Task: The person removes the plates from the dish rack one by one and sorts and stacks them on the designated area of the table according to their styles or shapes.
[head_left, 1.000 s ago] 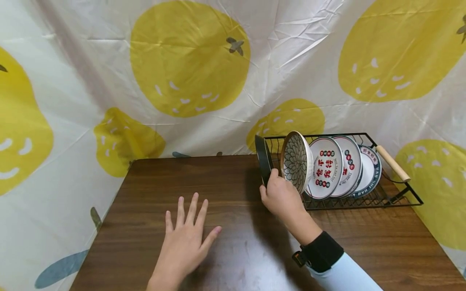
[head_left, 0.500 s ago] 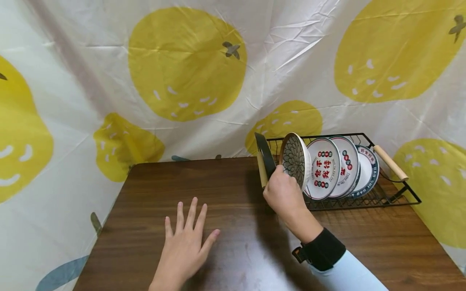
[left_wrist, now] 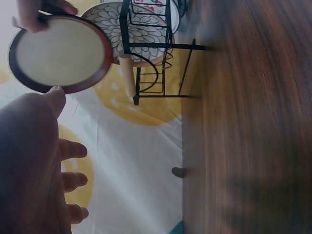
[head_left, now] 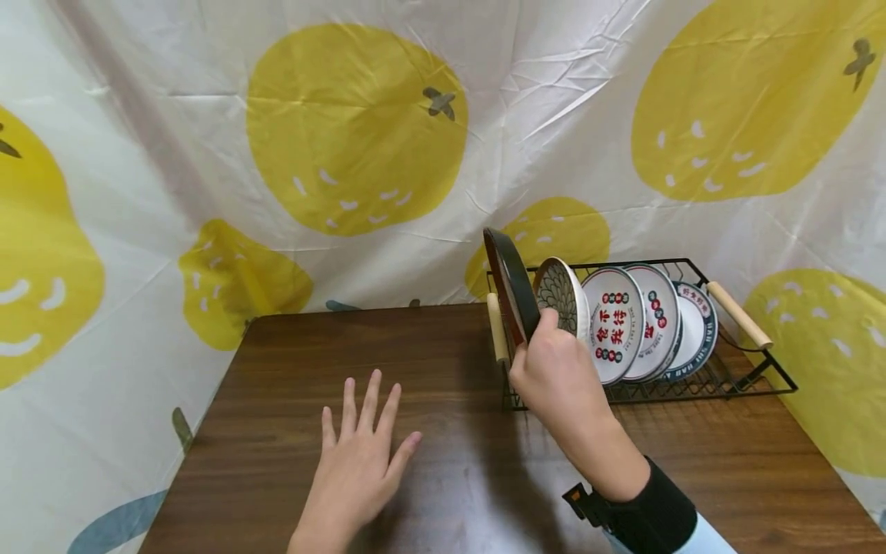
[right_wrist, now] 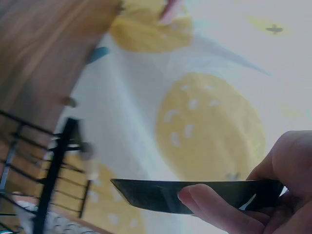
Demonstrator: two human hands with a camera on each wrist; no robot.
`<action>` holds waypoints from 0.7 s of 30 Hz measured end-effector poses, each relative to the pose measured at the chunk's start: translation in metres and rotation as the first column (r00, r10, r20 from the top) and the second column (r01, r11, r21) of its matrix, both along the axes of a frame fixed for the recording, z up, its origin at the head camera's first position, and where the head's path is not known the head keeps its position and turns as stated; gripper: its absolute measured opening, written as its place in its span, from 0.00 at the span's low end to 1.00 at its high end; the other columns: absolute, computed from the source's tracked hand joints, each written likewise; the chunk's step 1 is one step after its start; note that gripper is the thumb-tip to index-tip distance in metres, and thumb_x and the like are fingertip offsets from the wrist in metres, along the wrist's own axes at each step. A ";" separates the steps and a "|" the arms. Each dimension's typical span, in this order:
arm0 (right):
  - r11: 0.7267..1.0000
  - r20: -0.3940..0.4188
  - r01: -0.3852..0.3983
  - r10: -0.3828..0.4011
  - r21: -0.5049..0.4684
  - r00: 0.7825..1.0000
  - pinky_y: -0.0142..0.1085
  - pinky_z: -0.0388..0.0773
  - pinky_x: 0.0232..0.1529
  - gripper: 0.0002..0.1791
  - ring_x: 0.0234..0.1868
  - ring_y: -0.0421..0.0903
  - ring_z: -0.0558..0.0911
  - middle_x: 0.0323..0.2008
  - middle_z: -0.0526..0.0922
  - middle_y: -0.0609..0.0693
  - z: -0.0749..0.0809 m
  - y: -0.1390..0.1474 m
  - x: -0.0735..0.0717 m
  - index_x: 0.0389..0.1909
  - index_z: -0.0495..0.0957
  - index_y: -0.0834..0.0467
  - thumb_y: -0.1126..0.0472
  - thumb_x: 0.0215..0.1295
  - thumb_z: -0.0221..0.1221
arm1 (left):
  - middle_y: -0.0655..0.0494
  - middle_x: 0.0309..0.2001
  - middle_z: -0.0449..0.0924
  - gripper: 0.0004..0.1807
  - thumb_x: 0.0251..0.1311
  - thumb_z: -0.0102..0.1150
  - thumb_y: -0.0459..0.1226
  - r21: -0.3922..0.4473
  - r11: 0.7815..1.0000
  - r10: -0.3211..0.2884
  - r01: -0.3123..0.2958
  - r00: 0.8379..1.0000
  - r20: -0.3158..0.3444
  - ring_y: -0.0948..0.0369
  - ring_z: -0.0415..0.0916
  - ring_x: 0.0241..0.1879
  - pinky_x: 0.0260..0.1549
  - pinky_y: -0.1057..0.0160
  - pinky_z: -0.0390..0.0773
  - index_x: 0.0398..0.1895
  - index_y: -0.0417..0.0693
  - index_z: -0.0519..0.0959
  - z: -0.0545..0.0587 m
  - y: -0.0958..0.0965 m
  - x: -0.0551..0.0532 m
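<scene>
A dish [head_left: 515, 285] is grasped at its lower edge by the grip of the right hand [head_left: 564, 377]. The dish is held on edge and tilted near the left end of the rack [right_wrist: 55, 175]; a gap from the rack is seen in the right wrist view. The left hand [head_left: 360, 462] is held over the bench [head_left: 429, 346], well apart from the dish, its grip released and fingers spread. In the rack, a patterned bowl [head_left: 564, 296] is leaned at the left, with plates [head_left: 616, 323] stood to its right. A fruit-printed cloth [head_left: 388, 269] is hung behind.
</scene>
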State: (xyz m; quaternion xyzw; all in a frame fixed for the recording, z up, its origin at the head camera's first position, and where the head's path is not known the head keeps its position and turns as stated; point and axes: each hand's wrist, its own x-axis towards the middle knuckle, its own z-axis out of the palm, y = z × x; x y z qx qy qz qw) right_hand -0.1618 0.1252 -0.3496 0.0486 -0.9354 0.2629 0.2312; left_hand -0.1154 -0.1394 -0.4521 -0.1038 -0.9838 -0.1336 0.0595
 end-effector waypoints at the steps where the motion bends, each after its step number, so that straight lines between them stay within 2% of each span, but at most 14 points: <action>1: 1.000 -0.018 -0.002 0.002 -0.002 1.000 0.57 0.82 0.22 0.11 0.24 0.67 0.86 0.24 0.82 0.68 0.004 0.000 0.005 0.42 0.69 0.69 0.69 0.61 0.57 | 0.53 0.89 0.33 0.42 0.80 0.39 0.66 0.000 1.000 -0.002 0.002 1.000 -0.006 0.38 0.29 0.87 0.77 0.19 0.43 0.88 0.57 0.51 0.000 0.000 -0.001; 7: 0.999 -0.074 -0.027 0.024 -0.044 0.997 0.56 0.80 0.21 0.10 0.22 0.64 0.84 0.22 0.82 0.66 0.023 0.002 0.027 0.40 0.70 0.67 0.70 0.60 0.59 | 0.53 0.89 0.31 0.43 0.80 0.34 0.67 0.004 1.000 -0.021 0.021 1.000 -0.007 0.38 0.28 0.87 0.78 0.20 0.42 0.88 0.58 0.48 0.004 0.002 -0.004; 10: 0.996 -0.103 -0.063 0.056 -0.069 0.993 0.51 0.79 0.19 0.07 0.21 0.58 0.82 0.21 0.81 0.63 0.028 0.005 0.034 0.40 0.71 0.66 0.70 0.63 0.58 | 0.53 0.89 0.32 0.42 0.80 0.34 0.67 0.012 0.999 -0.037 0.037 0.999 -0.020 0.39 0.29 0.87 0.78 0.21 0.44 0.88 0.58 0.48 0.006 0.005 -0.005; 14: 0.988 -0.134 -0.121 0.108 -0.092 0.985 0.47 0.81 0.20 0.05 0.23 0.55 0.83 0.23 0.83 0.62 0.029 0.011 0.036 0.40 0.73 0.66 0.70 0.67 0.58 | 0.52 0.89 0.35 0.41 0.81 0.38 0.65 0.027 0.998 -0.062 0.064 0.996 -0.058 0.39 0.31 0.87 0.78 0.22 0.46 0.88 0.58 0.49 0.013 0.010 -0.009; 17: 0.980 -0.142 -0.161 0.143 -0.121 0.979 0.49 0.86 0.26 0.05 0.28 0.57 0.88 0.28 0.87 0.64 0.025 0.016 0.035 0.41 0.75 0.67 0.70 0.66 0.59 | 0.51 0.89 0.36 0.41 0.81 0.38 0.64 0.033 0.996 -0.078 0.081 0.995 -0.069 0.39 0.32 0.87 0.78 0.22 0.47 0.88 0.57 0.50 0.020 0.012 -0.013; 21: 0.956 -0.091 -0.204 0.188 -0.213 0.978 0.48 0.90 0.33 0.09 0.36 0.56 0.91 0.37 0.90 0.67 0.020 0.022 0.033 0.46 0.79 0.68 0.69 0.68 0.61 | 0.48 0.89 0.38 0.41 0.82 0.37 0.63 0.078 0.991 -0.101 0.106 0.992 -0.070 0.38 0.36 0.87 0.78 0.23 0.51 0.88 0.54 0.50 0.028 0.011 -0.019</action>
